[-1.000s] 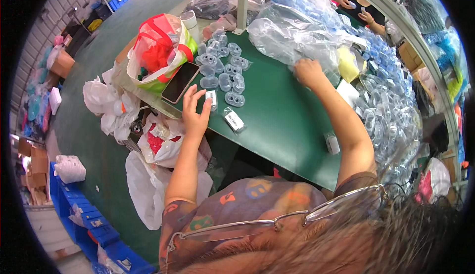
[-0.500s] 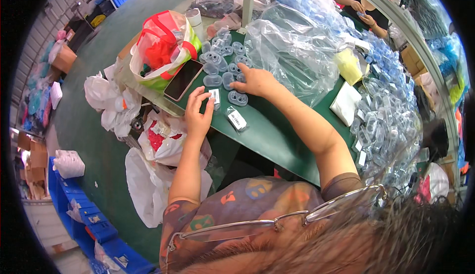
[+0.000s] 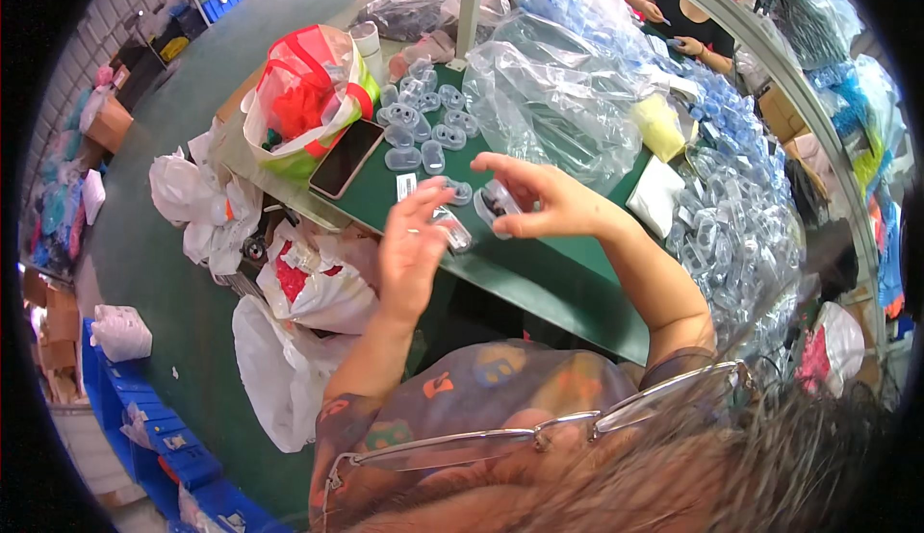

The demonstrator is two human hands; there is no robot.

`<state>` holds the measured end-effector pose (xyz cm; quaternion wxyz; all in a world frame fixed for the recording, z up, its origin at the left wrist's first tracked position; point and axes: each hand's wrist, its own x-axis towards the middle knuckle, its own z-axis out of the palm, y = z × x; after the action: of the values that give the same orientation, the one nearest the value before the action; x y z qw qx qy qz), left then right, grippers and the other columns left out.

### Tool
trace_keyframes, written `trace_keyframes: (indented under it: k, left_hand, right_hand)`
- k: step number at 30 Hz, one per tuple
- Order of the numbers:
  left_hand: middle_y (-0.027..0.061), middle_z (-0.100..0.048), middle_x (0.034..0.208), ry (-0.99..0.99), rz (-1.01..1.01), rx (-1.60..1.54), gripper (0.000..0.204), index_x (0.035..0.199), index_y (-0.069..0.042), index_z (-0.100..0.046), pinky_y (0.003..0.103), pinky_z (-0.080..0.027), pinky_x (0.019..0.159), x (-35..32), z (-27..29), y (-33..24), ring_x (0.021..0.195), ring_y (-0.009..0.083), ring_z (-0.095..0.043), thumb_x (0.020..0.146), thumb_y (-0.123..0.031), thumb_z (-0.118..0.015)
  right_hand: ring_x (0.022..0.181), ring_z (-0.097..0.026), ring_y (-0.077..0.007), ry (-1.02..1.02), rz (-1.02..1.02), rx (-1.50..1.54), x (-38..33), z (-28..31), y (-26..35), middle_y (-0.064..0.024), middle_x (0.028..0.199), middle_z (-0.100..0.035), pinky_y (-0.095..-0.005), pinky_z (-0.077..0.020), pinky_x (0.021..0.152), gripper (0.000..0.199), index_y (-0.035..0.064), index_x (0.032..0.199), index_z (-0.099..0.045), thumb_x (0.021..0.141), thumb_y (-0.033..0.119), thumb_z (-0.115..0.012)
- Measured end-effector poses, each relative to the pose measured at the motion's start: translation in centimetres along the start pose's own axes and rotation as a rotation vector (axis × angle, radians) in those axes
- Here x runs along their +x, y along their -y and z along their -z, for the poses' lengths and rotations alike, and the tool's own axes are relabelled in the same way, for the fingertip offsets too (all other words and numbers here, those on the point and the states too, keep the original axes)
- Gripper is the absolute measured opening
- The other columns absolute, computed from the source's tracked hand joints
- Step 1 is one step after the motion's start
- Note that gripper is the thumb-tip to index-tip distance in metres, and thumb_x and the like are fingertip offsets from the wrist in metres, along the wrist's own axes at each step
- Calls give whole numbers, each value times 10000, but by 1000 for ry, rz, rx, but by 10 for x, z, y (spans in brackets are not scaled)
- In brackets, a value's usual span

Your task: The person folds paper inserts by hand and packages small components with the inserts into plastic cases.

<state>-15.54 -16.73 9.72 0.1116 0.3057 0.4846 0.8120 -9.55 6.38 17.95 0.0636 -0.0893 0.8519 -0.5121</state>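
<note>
Head view, looking down on a green worktable point(image 3: 539, 283). Right hand point(image 3: 539, 201) is raised just above the table surface, thumb and fingers pinched on a small clear plastic blister shell point(image 3: 493, 204). Left hand point(image 3: 412, 244) is held beside it, fingers partly curled around a second small clear-and-white piece point(image 3: 452, 230); whether that piece is fully gripped or only steadied against the fingertips cannot be told. The two hands are close together, near the table's near edge.

Farther left on the table lies a cluster of similar clear blister shells point(image 3: 423, 124), loose and overlapping. A dark smartphone point(image 3: 346, 158) lies flat at the left edge, touching a red and green plastic bag point(image 3: 308, 100). A large heap of crumpled clear plastic bags point(image 3: 558, 90) fills the far right of the table, with a yellow pouch point(image 3: 659, 127) beside it. White bags point(image 3: 202, 196) hang off the left side below the table edge. Another person's hands point(image 3: 688, 44) work at the far side.

Assessment: the held shell looks very light, thin and semi-rigid, with a smooth, likely slippery surface. It would probably dent or crease under a hard squeeze. Best hold appears to be a light pinch at the flat rim rather than across the moulded bulge.
</note>
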Motion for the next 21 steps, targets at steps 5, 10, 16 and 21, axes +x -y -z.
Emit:
trace_keyframes:
  k: [5,10,16,21]
  left_hand:
    - [107,-557,1412,148,499,-416,565,1511,-83,-382,428,-570,947,-19,-29,17,1207,224,-622,1043,-313,-600]
    - [71,-629,1301,89,526,-452,509,1468,-93,-422,399,-591,904,-29,-45,26,1116,200,-667,1042,-279,-630]
    - [89,-645,1301,88,547,-509,442,1415,-125,-493,424,-592,903,-34,-60,28,1195,297,-664,1038,-307,-632]
    - [88,-632,1321,128,580,-541,426,1406,-128,-479,416,-580,930,-36,-65,29,1204,298,-661,1043,-296,-625]
  right_hand:
    - [769,-574,-106,-19,39,-141,-26,-9,9,-37,922,-598,-293,-495,676,820,72,1524,-437,828,226,-843]
    - [769,-566,-89,-27,-1,-189,-40,-5,7,1,926,-591,-270,-483,657,725,63,1431,-504,826,237,-865]
    - [877,-635,-74,-10,-163,374,-60,5,-28,8,1048,-672,-245,-518,707,411,61,1267,-601,934,220,-781]
    - [882,-636,-71,-18,-108,396,-70,1,-41,10,1054,-671,-253,-528,706,381,64,1260,-618,954,241,-759]
